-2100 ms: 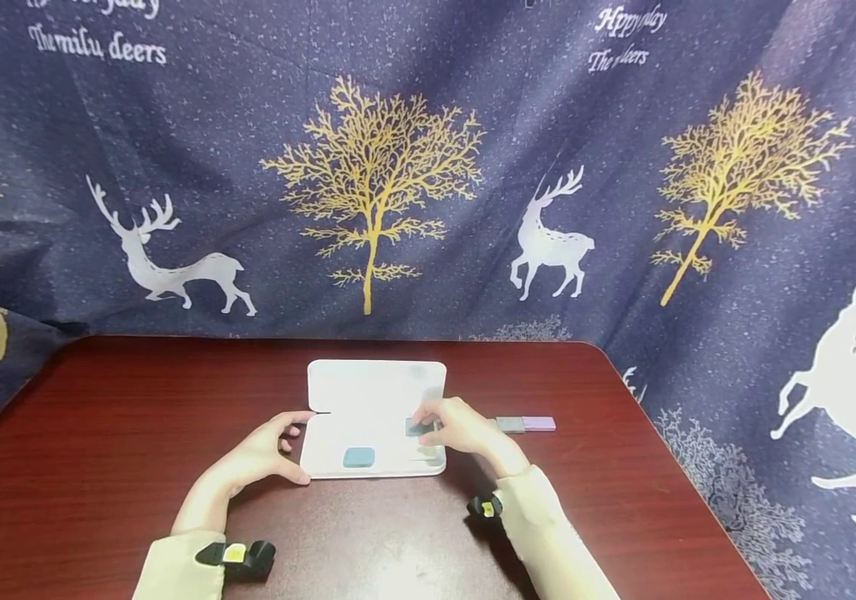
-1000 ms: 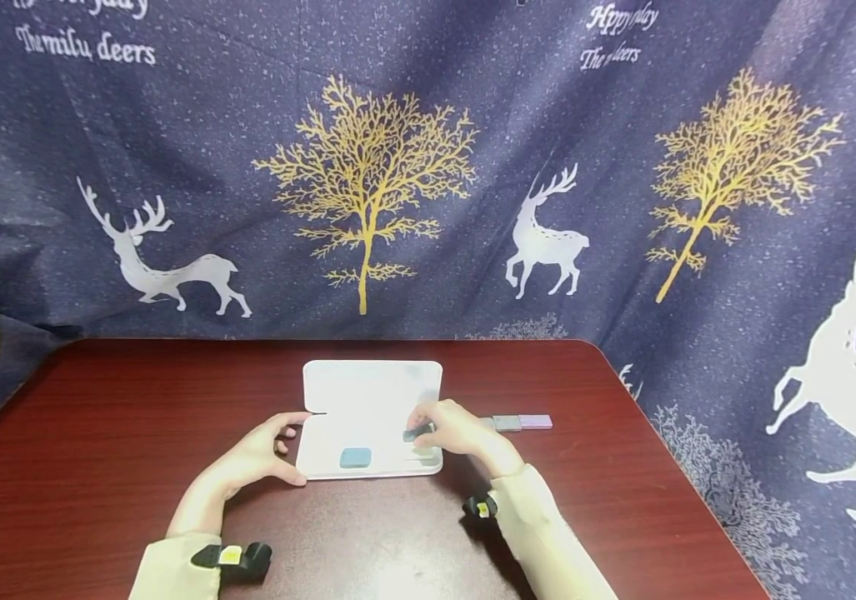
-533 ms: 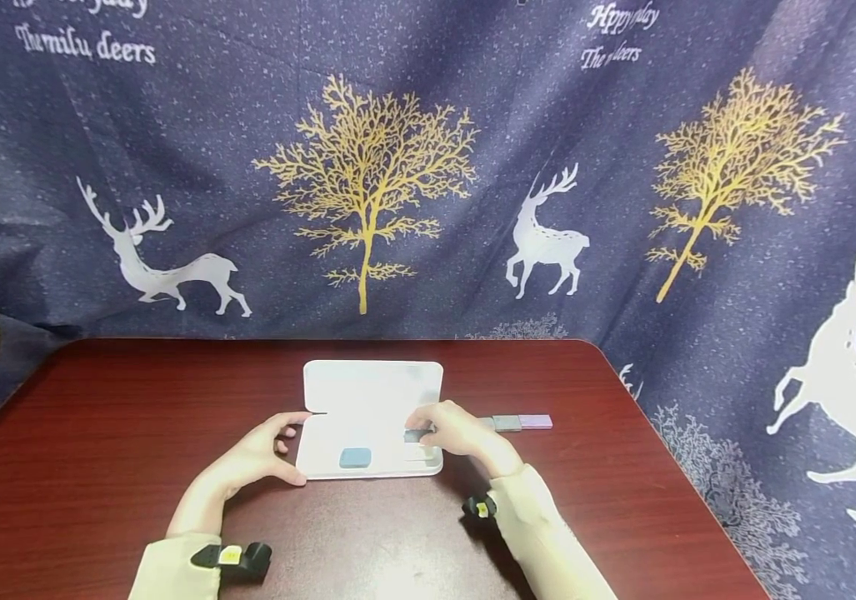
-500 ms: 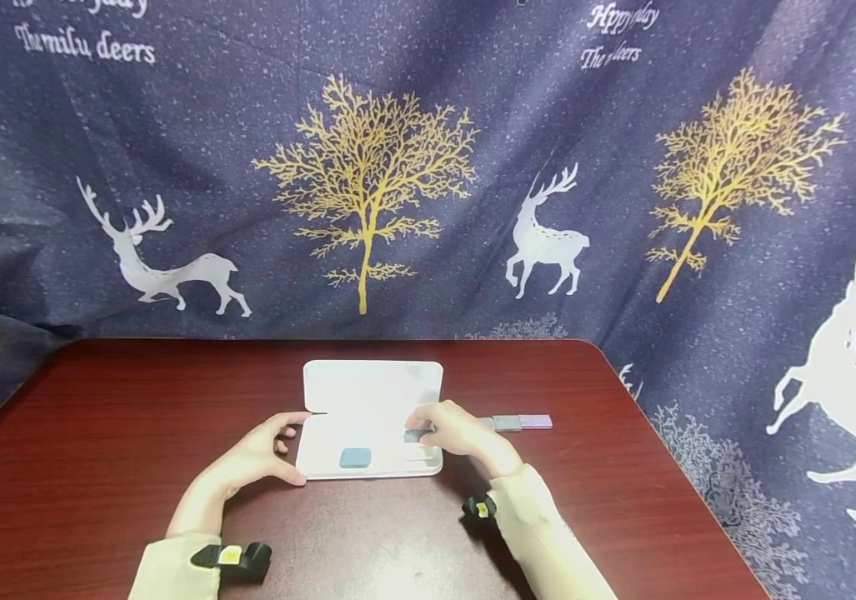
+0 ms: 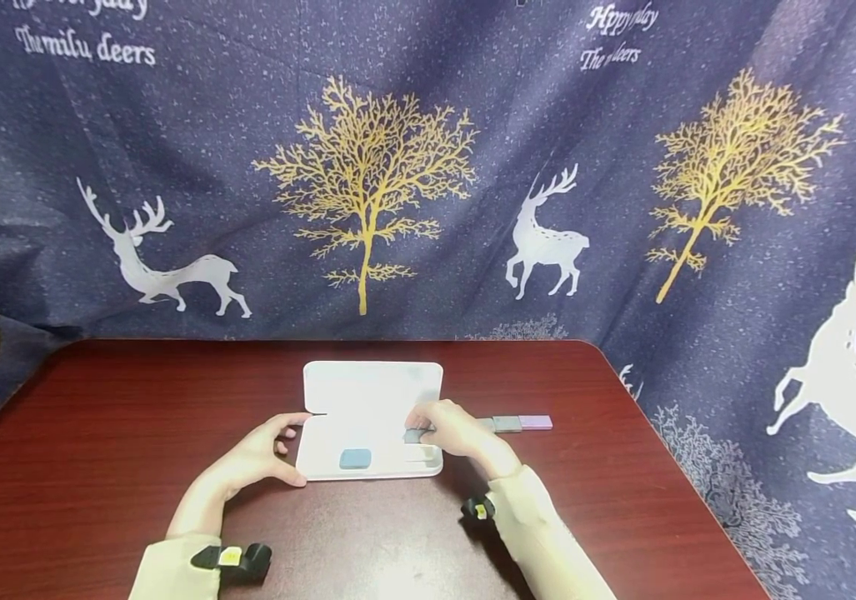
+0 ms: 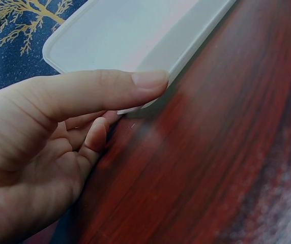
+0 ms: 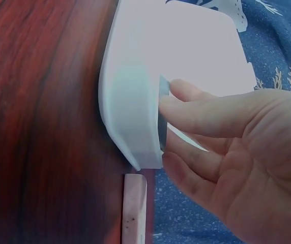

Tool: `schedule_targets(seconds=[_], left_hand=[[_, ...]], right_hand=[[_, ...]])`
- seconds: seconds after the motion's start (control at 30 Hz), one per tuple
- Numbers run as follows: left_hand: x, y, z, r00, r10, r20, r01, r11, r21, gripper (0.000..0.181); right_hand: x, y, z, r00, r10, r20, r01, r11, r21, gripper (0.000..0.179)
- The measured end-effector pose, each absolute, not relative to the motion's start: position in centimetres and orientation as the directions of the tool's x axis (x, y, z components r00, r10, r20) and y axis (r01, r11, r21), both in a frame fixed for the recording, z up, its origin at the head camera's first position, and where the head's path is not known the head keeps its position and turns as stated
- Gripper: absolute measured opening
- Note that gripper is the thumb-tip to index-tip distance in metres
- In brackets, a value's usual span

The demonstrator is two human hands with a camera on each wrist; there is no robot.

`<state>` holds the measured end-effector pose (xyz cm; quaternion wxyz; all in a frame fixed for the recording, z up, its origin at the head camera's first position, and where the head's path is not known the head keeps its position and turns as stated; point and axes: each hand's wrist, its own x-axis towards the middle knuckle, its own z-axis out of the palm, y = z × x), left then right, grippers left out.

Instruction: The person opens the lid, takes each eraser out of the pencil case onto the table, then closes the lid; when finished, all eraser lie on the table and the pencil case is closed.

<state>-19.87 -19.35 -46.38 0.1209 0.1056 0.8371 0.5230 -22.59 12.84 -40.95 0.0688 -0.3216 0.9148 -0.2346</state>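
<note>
A white hinged case (image 5: 345, 429) stands with its lid raised on the table. My left hand (image 5: 266, 450) grips the case's left end, thumb at the front corner and index finger at the back corner. In the left wrist view, that thumb (image 6: 130, 91) lies along the white rim. My right hand (image 5: 452, 427) pinches a small grey-blue flat block (image 5: 414, 436) inside the case's right half. The right wrist view shows this block (image 7: 163, 112) edge-on, partly covered by fingers. A blue eraser-like block (image 5: 356, 458) lies near the case's front edge. Pale strips (image 5: 420, 452) lie at front right.
Just right of the case, a row of small flat blocks lies on the table, among them a grey-green block (image 5: 506, 423) and a lilac block (image 5: 536, 422). The right forearm crosses in front of this row. A patterned cloth (image 5: 412, 167) hangs behind the brown table (image 5: 172, 392).
The grey-blue block in my right hand has moved slightly toward the case's front; its visible face tilted, then showed broader again. My left hand keeps its place on the case.
</note>
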Motion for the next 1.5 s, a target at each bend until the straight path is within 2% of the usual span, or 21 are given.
schedule_targets(seconds=[0.43, 0.8, 1.17, 1.5], left_hand=[[-19.9, -19.3, -46.6, -0.947, 0.311, -0.086, 0.059, 0.428, 0.902, 0.096], [-20.0, -19.3, -46.8, -0.946, 0.315, -0.081, 0.064, 0.425, 0.903, 0.095], [-19.9, -19.3, -46.7, -0.946, 0.314, -0.076, 0.069, 0.426, 0.902, 0.095], [-19.9, -19.5, -46.8, -0.942, 0.332, -0.056, 0.093, 0.415, 0.905, 0.094]], right_hand=[[-22.4, 12.9, -40.9, -0.791, -0.612, 0.011, -0.551, 0.703, -0.450, 0.028], [-22.5, 13.1, -41.2, -0.812, -0.583, 0.018, -0.525, 0.718, -0.457, 0.015], [-22.9, 13.3, -41.4, -0.808, -0.589, 0.021, -0.527, 0.706, -0.474, 0.013], [-23.4, 14.7, -40.3, -0.814, -0.574, 0.082, -0.515, 0.650, -0.559, 0.013]])
